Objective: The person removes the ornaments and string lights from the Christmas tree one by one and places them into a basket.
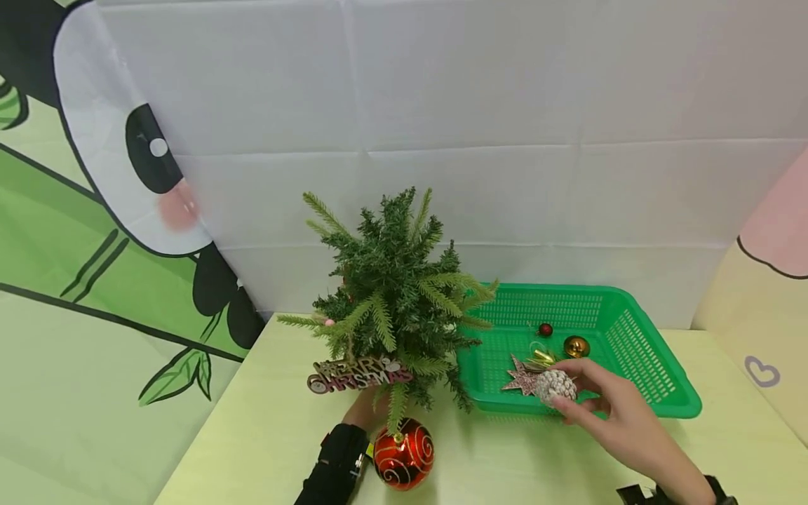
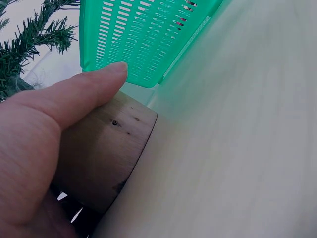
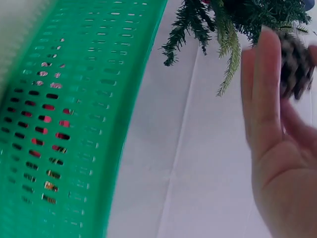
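Two bare hands are at work: the right hand pinches a frosted pine cone between thumb and fingers, and the left hand is clamped on the wooden base of a small artificial tree, its thumb lying along the side of the wood. In the head view the cone shows over the near side of a green basket, partly in front of a pink glittery star – in the right wrist view it is held well apart from the basket wall, with tree branches behind it. Inside the basket, beside the star, lie a gold trimming, a gold ball and a small red ball. A "Merry Christmas" sign hangs on the front of the tree, above the left hand. Just beside the left wrist is a large red ball with gold swirls, below a light green branch tip – whether it hangs or rests on the pale table I cannot tell. Behind stands a creased white backdrop, with a panda picture at the left
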`<state>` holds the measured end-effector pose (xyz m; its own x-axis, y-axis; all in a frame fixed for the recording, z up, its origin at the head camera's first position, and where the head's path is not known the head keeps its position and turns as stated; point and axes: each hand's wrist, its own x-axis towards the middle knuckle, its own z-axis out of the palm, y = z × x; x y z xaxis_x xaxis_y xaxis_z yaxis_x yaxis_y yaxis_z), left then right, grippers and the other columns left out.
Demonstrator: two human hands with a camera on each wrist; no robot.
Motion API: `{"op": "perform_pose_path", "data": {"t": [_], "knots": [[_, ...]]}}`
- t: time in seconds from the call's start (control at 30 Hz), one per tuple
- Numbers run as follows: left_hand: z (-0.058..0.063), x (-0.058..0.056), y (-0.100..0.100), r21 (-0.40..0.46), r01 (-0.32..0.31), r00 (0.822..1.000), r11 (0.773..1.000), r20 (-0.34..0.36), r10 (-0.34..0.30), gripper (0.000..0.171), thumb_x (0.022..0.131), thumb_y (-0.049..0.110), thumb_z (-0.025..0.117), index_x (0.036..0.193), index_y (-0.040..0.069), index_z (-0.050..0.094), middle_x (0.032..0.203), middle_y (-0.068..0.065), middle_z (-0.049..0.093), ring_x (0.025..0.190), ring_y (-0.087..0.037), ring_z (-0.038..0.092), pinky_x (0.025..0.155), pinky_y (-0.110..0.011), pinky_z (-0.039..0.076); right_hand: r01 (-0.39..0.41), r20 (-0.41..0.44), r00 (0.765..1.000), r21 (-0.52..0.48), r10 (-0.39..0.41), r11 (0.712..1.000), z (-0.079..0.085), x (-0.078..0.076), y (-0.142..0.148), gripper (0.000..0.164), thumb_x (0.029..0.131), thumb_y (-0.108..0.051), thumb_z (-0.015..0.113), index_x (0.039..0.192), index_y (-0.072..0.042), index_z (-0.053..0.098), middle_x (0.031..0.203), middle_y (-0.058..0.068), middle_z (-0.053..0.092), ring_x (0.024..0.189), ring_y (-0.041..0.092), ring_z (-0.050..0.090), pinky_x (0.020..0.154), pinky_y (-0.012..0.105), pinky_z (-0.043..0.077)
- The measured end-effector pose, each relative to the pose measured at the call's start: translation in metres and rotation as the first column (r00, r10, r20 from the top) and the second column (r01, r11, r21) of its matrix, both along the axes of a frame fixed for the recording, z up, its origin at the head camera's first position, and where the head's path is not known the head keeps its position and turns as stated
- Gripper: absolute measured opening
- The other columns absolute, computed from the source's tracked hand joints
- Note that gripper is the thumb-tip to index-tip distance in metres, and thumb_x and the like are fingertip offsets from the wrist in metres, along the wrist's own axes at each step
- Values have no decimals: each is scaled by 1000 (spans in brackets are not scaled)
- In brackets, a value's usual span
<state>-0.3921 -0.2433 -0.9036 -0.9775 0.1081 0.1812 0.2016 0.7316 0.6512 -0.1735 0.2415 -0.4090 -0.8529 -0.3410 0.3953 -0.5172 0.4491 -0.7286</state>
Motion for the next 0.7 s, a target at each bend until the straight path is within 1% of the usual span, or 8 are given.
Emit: {"op": "perform_pose_path", "data": {"t": [0.17,0.27,0.33,0.4,0.5,0.53,0.6,0.7], "knots": [[108,51,20,18,111,993,994,-35,-111,53,112,43,44,153,11,49,148,-21,54,130,-38,58,104,-46,58,21,9,1000,-126,-20,992,6,-14,-2,39,104,0,59,143,-6,55,113,-11,67,76,15,74,64,29,68],[148,71,27,79,152,988,985,-13,-152,61,112,49,38,155,7,45,154,-21,50,136,-37,55,111,-47,54,61,39,998,-160,-55,985,9,-22,-3,36,108,-5,54,143,-5,55,108,-10,68,77,15,74,68,28,69],[162,77,31,85,129,992,988,2,-130,66,111,54,35,155,6,45,154,-24,49,137,-42,54,111,-51,54,88,72,994,-175,-77,981,11,-25,-3,33,109,-10,53,142,-4,57,106,-9,69,80,15,73,68,29,69],[165,80,32,55,114,993,992,-14,-114,66,111,54,33,156,7,44,155,-23,48,139,-40,52,114,-48,52,115,97,990,-172,-99,978,10,-28,-3,33,110,-13,53,141,-4,58,107,-8,70,81,15,73,69,29,69],[179,84,37,90,72,996,993,45,-77,65,112,50,37,154,1,45,152,-28,49,137,-46,52,112,-56,53,159,120,983,-144,-142,977,6,-32,0,34,110,-19,53,141,-5,58,111,2,72,79,14,73,68,29,68],[177,84,36,91,83,996,992,26,-85,62,113,47,38,155,3,44,154,-25,48,138,-42,52,114,-50,52,188,110,978,-111,-176,976,4,-33,1,34,110,-21,54,141,-6,59,111,5,72,80,11,72,69,26,67],[184,87,40,116,67,995,991,69,-75,62,112,46,40,155,1,44,153,-27,48,137,-45,52,112,-55,52,253,80,965,-33,-250,967,-1,-37,3,36,109,-26,57,139,-8,62,112,11,72,82,6,71,70,23,64],[181,87,39,92,85,996,992,27,-88,57,113,44,40,154,5,46,151,-22,52,134,-37,56,108,-44,56,349,16,936,113,-353,930,-11,-43,8,39,106,-32,63,138,-10,64,112,13,74,85,5,67,69,23,58]]}}
